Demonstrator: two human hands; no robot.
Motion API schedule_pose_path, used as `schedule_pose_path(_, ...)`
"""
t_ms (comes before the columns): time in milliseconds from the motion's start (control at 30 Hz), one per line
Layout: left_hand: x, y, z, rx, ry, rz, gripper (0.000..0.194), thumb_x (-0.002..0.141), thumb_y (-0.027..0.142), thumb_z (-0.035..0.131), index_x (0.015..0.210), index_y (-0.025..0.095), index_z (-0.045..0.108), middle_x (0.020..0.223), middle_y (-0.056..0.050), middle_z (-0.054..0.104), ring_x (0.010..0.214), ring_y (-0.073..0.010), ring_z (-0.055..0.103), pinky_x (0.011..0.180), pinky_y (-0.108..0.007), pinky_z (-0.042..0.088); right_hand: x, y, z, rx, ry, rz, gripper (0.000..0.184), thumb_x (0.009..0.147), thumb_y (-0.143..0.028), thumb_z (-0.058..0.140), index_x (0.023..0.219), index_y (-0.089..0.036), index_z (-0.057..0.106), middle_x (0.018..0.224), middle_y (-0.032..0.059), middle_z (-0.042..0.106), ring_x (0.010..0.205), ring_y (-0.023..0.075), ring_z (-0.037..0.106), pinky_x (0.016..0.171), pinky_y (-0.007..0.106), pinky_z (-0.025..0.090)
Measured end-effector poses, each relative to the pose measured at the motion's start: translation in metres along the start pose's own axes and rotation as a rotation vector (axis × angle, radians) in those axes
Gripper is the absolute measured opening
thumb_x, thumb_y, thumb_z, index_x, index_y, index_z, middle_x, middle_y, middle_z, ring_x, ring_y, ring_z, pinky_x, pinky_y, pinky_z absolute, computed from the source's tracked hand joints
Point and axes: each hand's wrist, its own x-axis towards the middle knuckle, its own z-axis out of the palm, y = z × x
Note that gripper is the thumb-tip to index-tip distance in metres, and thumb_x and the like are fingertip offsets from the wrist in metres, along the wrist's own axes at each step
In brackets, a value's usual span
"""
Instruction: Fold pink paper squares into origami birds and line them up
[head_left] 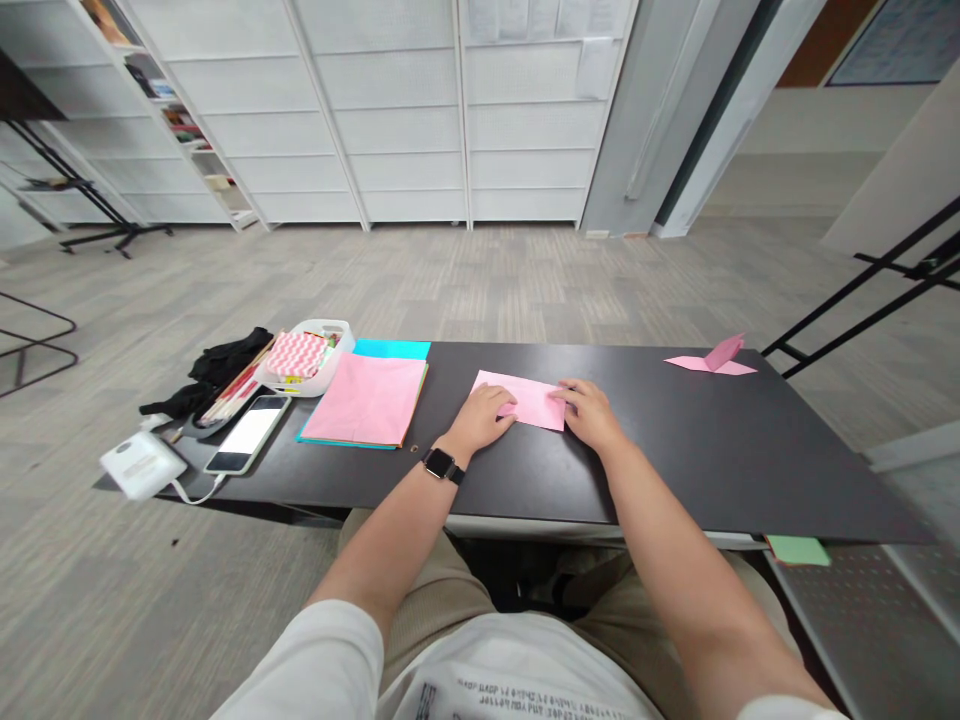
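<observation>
A pink sheet of paper (531,398), folded into a rectangle, lies on the dark table in front of me. My left hand (484,416) rests flat on its left end, fingers stretched over the paper. At the right end, my right hand (589,411) has its fingers on the paper's edge, with the thumb tucked close under them. Part of each end of the paper is hidden under my hands. A stack of coloured paper (367,400), pink on top, lies left of my left hand.
A folded pink paper bird (721,358) stands at the table's far right. On the left are a white basket (330,372), a phone (249,434) on a cable, a white power bank (142,465) and black cloth (225,365). Green paper (798,550) sits below the front right edge.
</observation>
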Motion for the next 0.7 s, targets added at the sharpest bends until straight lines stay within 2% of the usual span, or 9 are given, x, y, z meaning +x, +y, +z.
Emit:
schedule_pose_path(100,-0.002,0.006,-0.002,0.020,0.007,0.006,0.026,0.095,0.038,0.073,0.117,0.025,0.072,0.128,-0.007,0.071,0.128,-0.0263,0.060,0.119,-0.047,0.044,0.002,-0.005,-0.001,0.019,-0.011,-0.016,0.038,0.092,-0.018,0.057,0.119,-0.030,0.080,0.135,0.0074,0.069,0.128,0.0279,0.060,0.115,0.051,0.044)
schedule_pose_path(200,-0.001,0.014,-0.002,0.055,-0.016,-0.018,0.035,0.090,0.049,0.078,0.116,0.025,0.071,0.127,-0.009,0.070,0.124,-0.0294,0.061,0.113,-0.048,0.048,0.003,-0.011,-0.005,0.066,0.006,-0.030,0.037,0.096,-0.021,0.055,0.122,-0.030,0.079,0.131,0.0081,0.070,0.125,0.0262,0.062,0.113,0.048,0.047)
schedule_pose_path(367,0.005,0.016,0.000,0.113,-0.007,-0.057,0.020,0.103,0.037,0.061,0.113,0.022,0.071,0.117,-0.009,0.072,0.111,-0.0260,0.066,0.102,-0.043,0.052,0.005,-0.018,-0.009,0.158,-0.002,-0.063,0.038,0.099,-0.023,0.049,0.122,-0.028,0.079,0.123,0.0081,0.072,0.117,0.0241,0.067,0.109,0.043,0.051)
schedule_pose_path(433,0.006,0.016,-0.001,0.122,0.007,-0.067,0.020,0.106,0.033,0.056,0.110,0.022,0.072,0.115,-0.008,0.073,0.108,-0.0249,0.068,0.099,-0.041,0.053,0.006,-0.016,-0.009,0.189,0.021,-0.046,0.043,0.096,-0.018,0.047,0.125,-0.027,0.077,0.123,0.0078,0.073,0.118,0.0246,0.067,0.109,0.044,0.052)
schedule_pose_path(567,0.004,0.014,-0.003,0.086,0.063,-0.114,0.016,0.105,0.025,0.055,0.107,0.022,0.071,0.111,-0.007,0.073,0.101,-0.0226,0.069,0.094,-0.037,0.055,0.005,-0.004,-0.007,0.232,0.147,-0.035,0.065,0.078,-0.006,0.050,0.137,-0.026,0.070,0.135,0.0078,0.069,0.131,0.0271,0.061,0.118,0.048,0.046)
schedule_pose_path(633,0.002,0.013,-0.005,0.022,0.093,-0.126,0.015,0.105,0.023,0.055,0.107,0.023,0.070,0.111,-0.007,0.074,0.102,-0.0218,0.070,0.095,-0.036,0.055,0.003,0.000,-0.005,0.233,0.112,-0.091,0.075,0.071,-0.004,0.053,0.142,-0.027,0.066,0.143,0.0076,0.065,0.137,0.0282,0.057,0.121,0.051,0.043)
schedule_pose_path(700,0.000,0.011,-0.007,-0.049,0.124,-0.135,0.016,0.105,0.023,0.054,0.108,0.023,0.069,0.112,-0.006,0.075,0.105,-0.0215,0.070,0.096,-0.035,0.055,0.001,0.001,-0.003,0.228,0.037,-0.152,0.078,0.071,-0.003,0.055,0.144,-0.029,0.065,0.149,0.0074,0.061,0.140,0.0291,0.054,0.122,0.053,0.041)
